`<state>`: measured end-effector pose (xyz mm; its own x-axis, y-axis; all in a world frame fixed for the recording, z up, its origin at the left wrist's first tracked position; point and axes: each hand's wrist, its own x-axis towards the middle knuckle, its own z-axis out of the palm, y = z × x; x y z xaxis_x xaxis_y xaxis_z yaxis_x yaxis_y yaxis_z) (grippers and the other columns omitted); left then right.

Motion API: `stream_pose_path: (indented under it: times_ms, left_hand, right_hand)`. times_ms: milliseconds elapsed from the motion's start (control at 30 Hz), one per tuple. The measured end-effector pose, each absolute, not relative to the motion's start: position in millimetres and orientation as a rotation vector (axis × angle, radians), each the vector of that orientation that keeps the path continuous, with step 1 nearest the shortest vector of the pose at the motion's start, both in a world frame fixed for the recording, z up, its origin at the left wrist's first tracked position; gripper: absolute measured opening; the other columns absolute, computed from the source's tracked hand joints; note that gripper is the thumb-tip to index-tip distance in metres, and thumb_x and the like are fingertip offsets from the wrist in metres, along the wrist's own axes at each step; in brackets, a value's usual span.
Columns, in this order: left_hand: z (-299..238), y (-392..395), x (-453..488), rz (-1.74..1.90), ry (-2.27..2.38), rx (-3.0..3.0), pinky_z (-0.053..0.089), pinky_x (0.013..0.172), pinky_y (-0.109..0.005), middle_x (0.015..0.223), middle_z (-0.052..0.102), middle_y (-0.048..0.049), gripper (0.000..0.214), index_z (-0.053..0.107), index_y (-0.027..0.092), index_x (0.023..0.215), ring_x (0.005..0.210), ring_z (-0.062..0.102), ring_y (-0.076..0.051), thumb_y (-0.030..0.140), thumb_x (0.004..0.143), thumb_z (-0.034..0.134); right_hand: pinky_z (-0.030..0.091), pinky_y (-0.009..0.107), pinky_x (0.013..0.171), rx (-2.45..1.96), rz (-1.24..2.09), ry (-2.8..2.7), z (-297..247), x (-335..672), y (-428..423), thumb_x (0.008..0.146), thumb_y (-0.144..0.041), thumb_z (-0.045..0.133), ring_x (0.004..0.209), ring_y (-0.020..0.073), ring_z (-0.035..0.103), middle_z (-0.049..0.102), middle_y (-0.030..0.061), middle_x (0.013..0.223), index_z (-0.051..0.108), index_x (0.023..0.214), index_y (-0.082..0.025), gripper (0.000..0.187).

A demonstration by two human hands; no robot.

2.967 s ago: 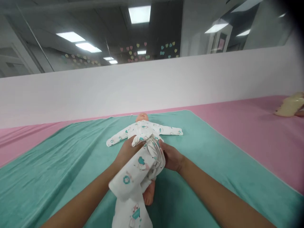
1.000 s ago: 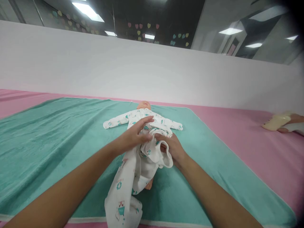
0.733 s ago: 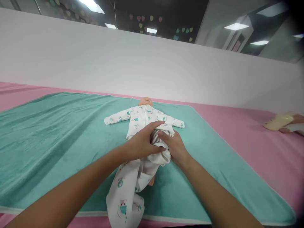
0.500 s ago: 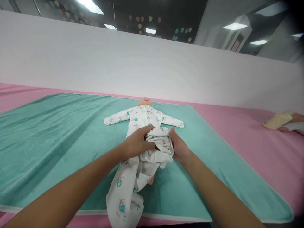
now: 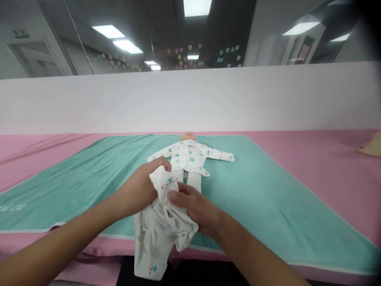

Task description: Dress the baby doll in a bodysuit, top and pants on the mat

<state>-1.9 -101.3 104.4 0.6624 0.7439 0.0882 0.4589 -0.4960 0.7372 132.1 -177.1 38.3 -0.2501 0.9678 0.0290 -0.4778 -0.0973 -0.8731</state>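
The left hand [image 5: 135, 190] and right hand [image 5: 193, 210] grip a bunched white printed baby garment [image 5: 157, 234], fingers closed on it, over the near edge of a teal towel [image 5: 256, 198]. A baby doll [image 5: 188, 157] lies beyond on the towel; whether the cloth joins its outfit is hard to tell.

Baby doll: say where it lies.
In the head view, the baby doll lies on its back on the teal mat, beyond the left hand and right hand on white cloth.

A pink-sheeted bench [image 5: 312, 167] carries a teal towel [image 5: 89, 190]; a baby doll [image 5: 188, 157] lies face-up on it; a cream object [image 5: 372, 145] rests at far right.
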Motion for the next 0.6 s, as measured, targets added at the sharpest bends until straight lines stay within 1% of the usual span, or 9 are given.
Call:
stream_pose_path:
  times_ms: [100,167,300,367,433,533,600]
  left_hand:
    - [125,-127,-27,0.283,1.17,2.485,0.025,0.044,-0.021,0.054,0.048,0.0044,0.004,0.044,0.021,0.073,0.048,0.041,-0.012,0.025,0.073,0.045]
    - [128,-142,-35,0.134,1.241,2.629,0.022,0.044,-0.022,0.054,0.051,0.0033,0.004,0.045,0.021,0.072,0.048,0.043,-0.013,0.025,0.073,0.044]
    - [123,-160,-31,-0.12,1.107,2.667,0.023,0.046,-0.023,0.064,0.06,0.0016,0.006,0.049,0.022,0.075,0.054,0.052,-0.014,0.026,0.075,0.045]
    - [120,-161,-25,-0.095,1.032,2.743,0.024,0.047,-0.023,0.068,0.063,0.001,0.009,0.051,0.023,0.077,0.055,0.053,-0.014,0.026,0.078,0.042]
    - [117,-160,-19,-0.005,0.995,2.901,0.021,0.048,-0.025,0.068,0.062,0.0005,0.011,0.052,0.023,0.079,0.051,0.05,-0.014,0.024,0.078,0.041]
    - [111,-157,-11,-0.009,0.91,3.092,0.018,0.047,-0.027,0.064,0.059,0.0003,0.015,0.052,0.023,0.079,0.048,0.048,-0.014,0.014,0.071,0.042]
    - [107,-159,-6,-0.071,0.816,3.132,0.018,0.047,-0.027,0.065,0.06,-0.0001,0.016,0.051,0.023,0.077,0.051,0.051,-0.016,0.012,0.068,0.044]
  right_hand:
    - [0.041,0.023,0.06,-0.661,1.623,-1.0,41,113,-198,0.063,-0.034,0.074,0.062,0.01,0.053,0.058,-0.0003,0.069,0.064,0.076,-0.014,0.025]
    - [0.041,0.023,0.06,-0.598,1.6,-0.992,42,105,-212,0.063,-0.029,0.074,0.061,0.0097,0.052,0.057,-0.0005,0.067,0.062,0.071,-0.013,0.022]
    - [0.041,0.022,0.056,-0.502,1.609,-0.984,43,101,-234,0.063,-0.027,0.07,0.056,0.0095,0.051,0.058,0.0013,0.062,0.061,0.066,-0.011,0.018]
    - [0.04,0.022,0.051,-0.476,1.611,-0.963,44,105,-239,0.065,-0.027,0.066,0.05,0.0095,0.05,0.059,0.0024,0.059,0.061,0.068,-0.01,0.018]
    - [0.038,0.021,0.047,-0.503,1.596,-0.906,43,113,-242,0.07,-0.029,0.062,0.043,0.0085,0.047,0.058,0.0007,0.054,0.061,0.076,-0.011,0.019]
    - [0.04,0.022,0.05,-0.613,1.66,-0.92,40,129,-244,0.076,-0.037,0.058,0.042,0.0084,0.047,0.056,-0.0019,0.054,0.06,0.09,-0.013,0.028]
    - [0.042,0.023,0.054,-0.708,1.736,-1.013,39,137,-246,0.075,-0.038,0.06,0.046,0.0085,0.05,0.058,-0.0009,0.059,0.06,0.088,-0.014,0.028]
